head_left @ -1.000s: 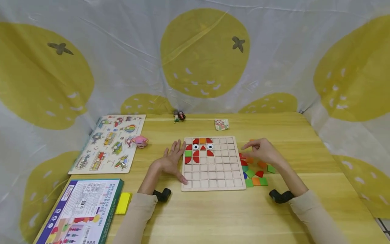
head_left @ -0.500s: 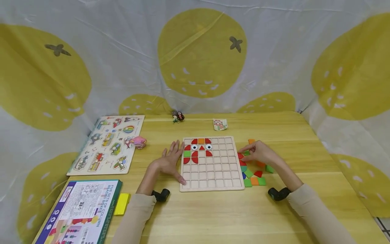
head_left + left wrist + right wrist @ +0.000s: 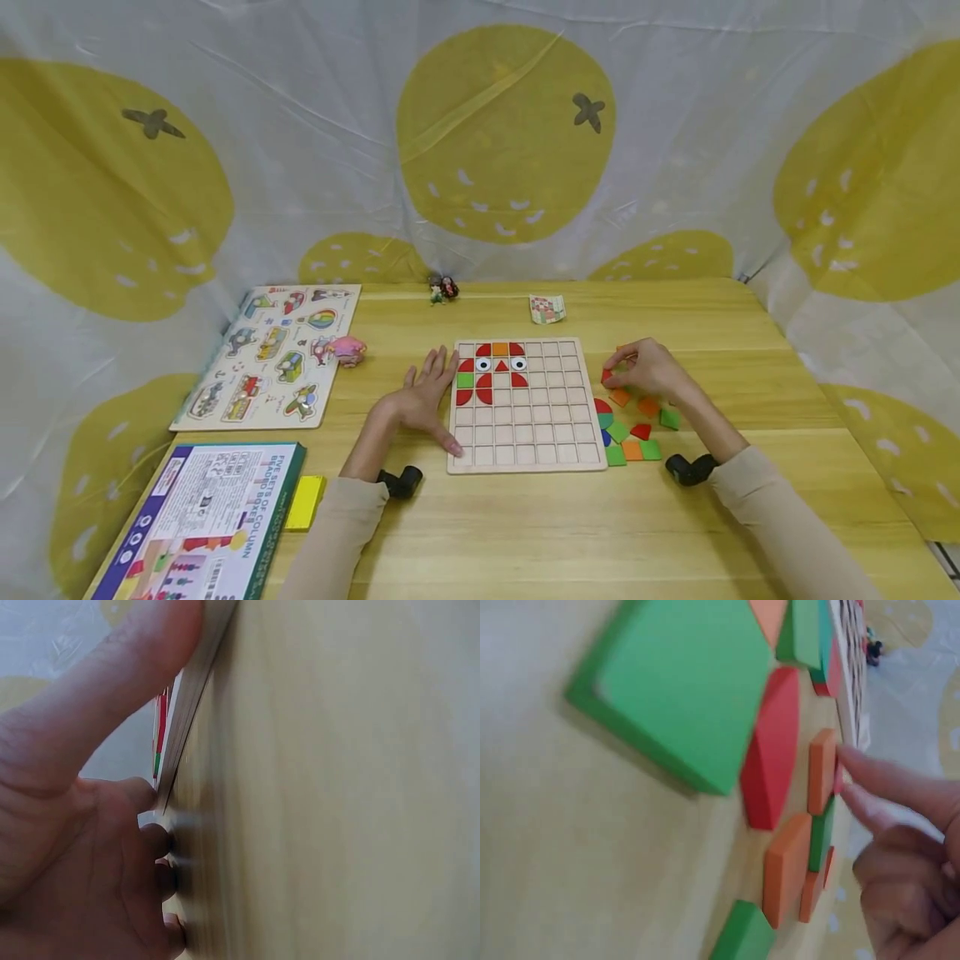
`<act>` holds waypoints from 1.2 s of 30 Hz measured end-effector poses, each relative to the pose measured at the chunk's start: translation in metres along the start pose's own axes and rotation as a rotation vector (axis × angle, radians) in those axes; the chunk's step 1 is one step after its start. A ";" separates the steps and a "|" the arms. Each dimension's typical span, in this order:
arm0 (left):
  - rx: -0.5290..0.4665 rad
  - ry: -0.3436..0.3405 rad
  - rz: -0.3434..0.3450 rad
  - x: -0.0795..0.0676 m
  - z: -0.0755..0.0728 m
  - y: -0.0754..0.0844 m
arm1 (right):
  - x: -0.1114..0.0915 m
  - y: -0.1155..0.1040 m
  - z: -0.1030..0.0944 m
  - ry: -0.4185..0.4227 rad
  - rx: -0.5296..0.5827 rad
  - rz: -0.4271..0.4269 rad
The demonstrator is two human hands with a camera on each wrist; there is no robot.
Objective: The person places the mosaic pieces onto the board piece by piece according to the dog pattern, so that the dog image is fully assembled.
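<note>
A wooden grid board lies in the middle of the table. Its upper left cells hold red curved tiles, an orange and a green square, a small red triangle and two eye tiles. My left hand rests at the board's left edge, fingers spread and thumb on the lower left corner. Right of the board, my right hand pinches a red tile between thumb and index finger. In the right wrist view that red tile shows only partly, behind an orange tile.
Loose green, orange, red and blue tiles lie right of the board. At left are a picture puzzle board, a pink toy, a printed box and a yellow block. Small figurines and a patterned card sit behind.
My right hand has come down to the loose tiles, taken hold of a red one by the board's right edge, and drawn it slightly right. The left hand has stayed in place.
</note>
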State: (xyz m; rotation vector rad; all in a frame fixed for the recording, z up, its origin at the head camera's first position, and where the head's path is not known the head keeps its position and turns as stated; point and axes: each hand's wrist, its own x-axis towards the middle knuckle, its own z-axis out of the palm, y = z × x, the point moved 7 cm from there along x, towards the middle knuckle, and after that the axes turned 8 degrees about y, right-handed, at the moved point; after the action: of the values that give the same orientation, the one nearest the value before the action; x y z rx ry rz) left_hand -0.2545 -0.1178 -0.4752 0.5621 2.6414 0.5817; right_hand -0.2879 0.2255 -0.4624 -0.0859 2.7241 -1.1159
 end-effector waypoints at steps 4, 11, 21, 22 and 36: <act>0.004 -0.007 -0.007 0.000 0.001 -0.001 | 0.006 -0.002 0.003 -0.067 0.015 -0.037; -0.004 -0.001 -0.009 0.001 0.000 -0.002 | 0.016 0.007 -0.002 -0.105 0.117 -0.020; 0.005 -0.002 -0.010 0.002 0.001 0.000 | 0.021 0.013 -0.013 -0.017 0.043 -0.015; 0.007 -0.004 -0.009 0.002 0.000 0.000 | 0.021 0.013 -0.013 -0.018 0.049 -0.006; 0.004 -0.005 -0.017 0.001 0.000 -0.001 | 0.022 -0.003 -0.006 -0.008 0.023 -0.077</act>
State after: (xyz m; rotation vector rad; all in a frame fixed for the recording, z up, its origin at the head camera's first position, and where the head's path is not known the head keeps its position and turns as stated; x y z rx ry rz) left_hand -0.2554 -0.1181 -0.4762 0.5404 2.6407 0.5698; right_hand -0.3107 0.2243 -0.4599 -0.1935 2.7214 -1.1642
